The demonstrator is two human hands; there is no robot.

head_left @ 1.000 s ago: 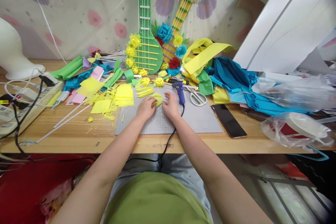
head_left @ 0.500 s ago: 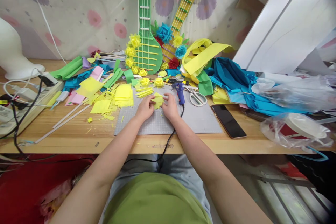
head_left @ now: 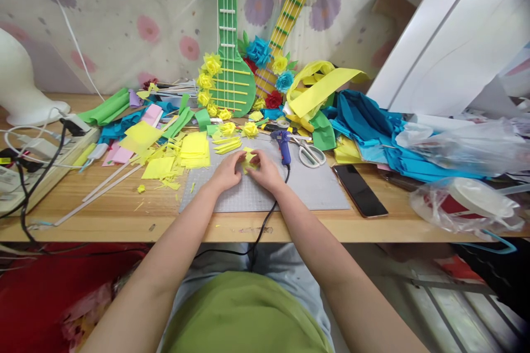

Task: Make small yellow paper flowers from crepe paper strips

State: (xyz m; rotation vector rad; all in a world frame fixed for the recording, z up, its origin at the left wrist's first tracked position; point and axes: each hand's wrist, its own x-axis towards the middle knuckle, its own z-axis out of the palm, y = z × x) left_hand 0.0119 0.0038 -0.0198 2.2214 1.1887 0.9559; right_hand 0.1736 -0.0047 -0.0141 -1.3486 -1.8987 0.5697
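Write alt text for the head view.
A person's left hand and right hand handle a small yellow paper over a gray mat. A glue gun and scissors lie to the right; a green guitar stands behind.

- Desk (head_left: 103, 226) is nicely bright, pretty even light, seems to come from above
- Shadows are soft; it goes dim below the desk edge
- White panel (head_left: 439, 38) is super bright, and the plastic bag (head_left: 467, 146) has some shiny glints
- Wide-lens stretch toward the sides, right edge kinda smeary, dark upper-right corner
- Yellow paper piece (head_left: 248, 156) mid-frame is too small to make out folds
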